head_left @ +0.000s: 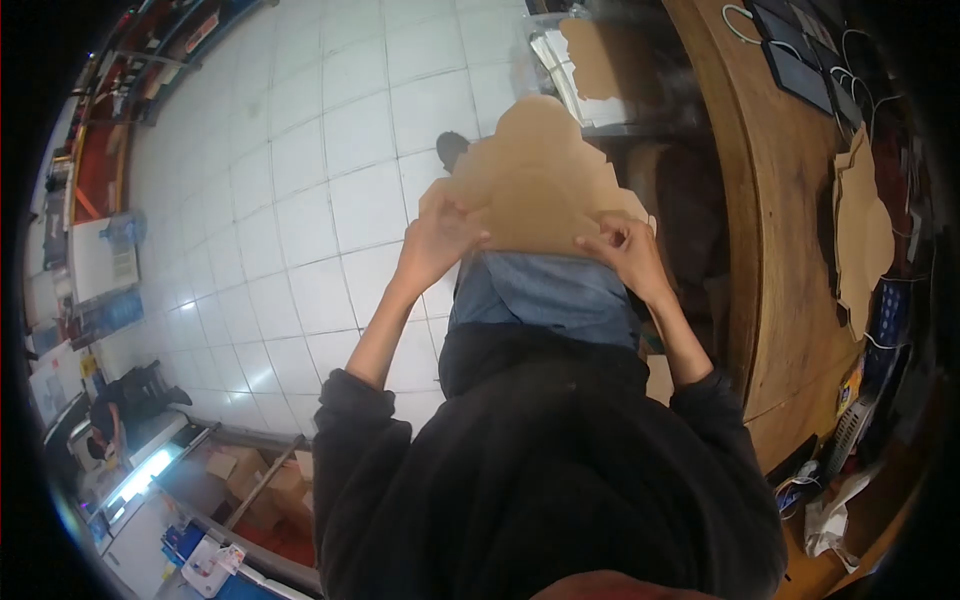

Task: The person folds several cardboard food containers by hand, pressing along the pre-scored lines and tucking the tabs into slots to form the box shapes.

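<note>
A flat brown cardboard piece (540, 180) with a rounded top and stepped sides lies over the person's lap, above the blue jeans (550, 295). At its lower left part, my left hand (445, 235) is closed on the cardboard, fingers pinching near the edge. My right hand (625, 245) grips the lower right part, with thumb and fingertips bent together at the edge. Both hands are slightly blurred.
To the right runs a wooden table (730, 200) bearing more cut cardboard (862, 235) and dark devices (800, 75) with white cables. A bin (590, 75) with paper and cardboard stands ahead. Another person (115, 410) is at the far lower left, near cardboard boxes (265, 485).
</note>
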{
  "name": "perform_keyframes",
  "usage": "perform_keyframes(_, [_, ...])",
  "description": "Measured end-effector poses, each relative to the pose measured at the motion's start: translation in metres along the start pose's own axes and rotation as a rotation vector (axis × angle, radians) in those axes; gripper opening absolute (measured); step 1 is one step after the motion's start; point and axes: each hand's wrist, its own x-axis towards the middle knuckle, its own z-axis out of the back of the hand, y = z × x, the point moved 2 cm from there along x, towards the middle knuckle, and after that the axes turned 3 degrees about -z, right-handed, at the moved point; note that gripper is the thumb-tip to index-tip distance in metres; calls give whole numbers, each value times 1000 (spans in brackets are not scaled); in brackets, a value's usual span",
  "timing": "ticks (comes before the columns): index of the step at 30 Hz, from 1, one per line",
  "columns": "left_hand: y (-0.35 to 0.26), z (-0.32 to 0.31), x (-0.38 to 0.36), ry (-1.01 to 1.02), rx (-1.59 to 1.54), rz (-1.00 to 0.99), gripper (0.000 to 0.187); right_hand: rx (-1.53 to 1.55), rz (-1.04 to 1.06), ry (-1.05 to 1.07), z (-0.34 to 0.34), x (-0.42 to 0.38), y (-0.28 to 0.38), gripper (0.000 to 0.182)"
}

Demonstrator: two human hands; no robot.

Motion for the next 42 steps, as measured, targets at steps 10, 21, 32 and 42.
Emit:
perform_keyframes(10, [-65, 24, -3, -356, 254, -627, 61, -174, 592, -333, -33, -41, 34, 15])
perform_keyframes(21, [-27, -40, -53, -241, 1002, -891, 36, -229, 605, -17, -28, -34, 21, 35])
perform_keyframes(32, [23, -18, -16, -258, 638, -1216, 31, -749, 687, -54, -17, -12, -13, 55])
perform_keyframes(42, [-1, -18, -42, -212, 526, -879, 51, -676, 780, -90, -17, -2, -2, 50])
